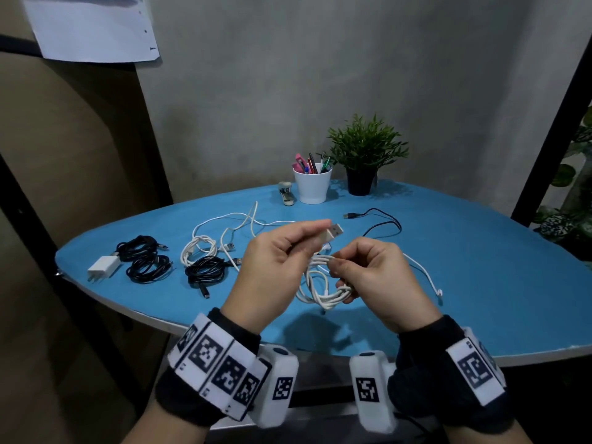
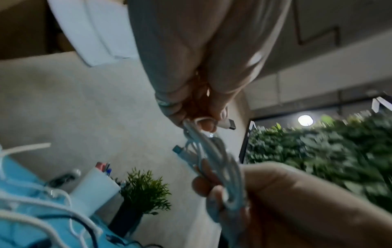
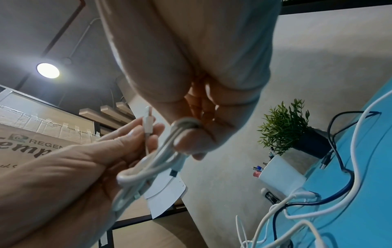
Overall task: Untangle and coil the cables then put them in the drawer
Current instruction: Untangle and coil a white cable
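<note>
Now white cable [image 1: 323, 283] held between both hands.

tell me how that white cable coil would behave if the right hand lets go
Likely floppy: the white cable coil sags in loose loops below the right hand. Probably light. With no tie visible, it may spring open while the left hand pinches only the plug.

Bright blue worktop [image 1: 480, 283]. White cable [image 1: 323, 283] in the hands, black cables [image 1: 145, 261] coiled at the left. White charger [image 1: 104, 267], white cup [image 1: 312, 185], green plant [image 1: 366, 145] in a black pot [image 1: 360, 182]. Wristbands [image 1: 217, 363] carry black-and-white square codes.
</note>
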`<state>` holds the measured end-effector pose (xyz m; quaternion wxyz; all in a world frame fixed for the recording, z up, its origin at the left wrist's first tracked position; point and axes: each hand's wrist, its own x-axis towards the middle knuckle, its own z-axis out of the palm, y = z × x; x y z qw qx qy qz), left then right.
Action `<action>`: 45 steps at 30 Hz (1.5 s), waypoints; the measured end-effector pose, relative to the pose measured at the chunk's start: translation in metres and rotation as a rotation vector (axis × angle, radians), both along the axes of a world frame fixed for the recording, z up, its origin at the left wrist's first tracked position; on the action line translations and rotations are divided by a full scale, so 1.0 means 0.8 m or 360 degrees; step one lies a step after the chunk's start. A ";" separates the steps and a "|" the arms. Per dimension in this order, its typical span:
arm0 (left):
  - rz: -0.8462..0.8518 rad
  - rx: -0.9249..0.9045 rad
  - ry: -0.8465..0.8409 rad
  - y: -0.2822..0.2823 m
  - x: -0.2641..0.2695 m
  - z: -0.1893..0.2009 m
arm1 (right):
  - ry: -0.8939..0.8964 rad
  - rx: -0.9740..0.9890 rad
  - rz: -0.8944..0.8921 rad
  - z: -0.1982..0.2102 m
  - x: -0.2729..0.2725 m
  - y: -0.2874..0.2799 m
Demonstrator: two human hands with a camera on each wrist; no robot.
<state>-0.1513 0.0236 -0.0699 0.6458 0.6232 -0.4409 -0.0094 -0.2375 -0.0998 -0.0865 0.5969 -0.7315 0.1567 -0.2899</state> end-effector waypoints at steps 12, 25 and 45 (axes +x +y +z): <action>0.0081 0.0490 -0.0371 0.009 0.000 0.001 | -0.0029 0.0248 0.0103 0.007 -0.010 -0.001; 0.0163 0.0761 -0.0093 0.014 0.002 0.001 | 0.0005 0.0196 0.0216 0.012 -0.013 -0.005; -0.0255 0.0205 0.0915 0.005 0.003 -0.001 | -0.0010 0.0193 0.0286 0.009 -0.016 0.002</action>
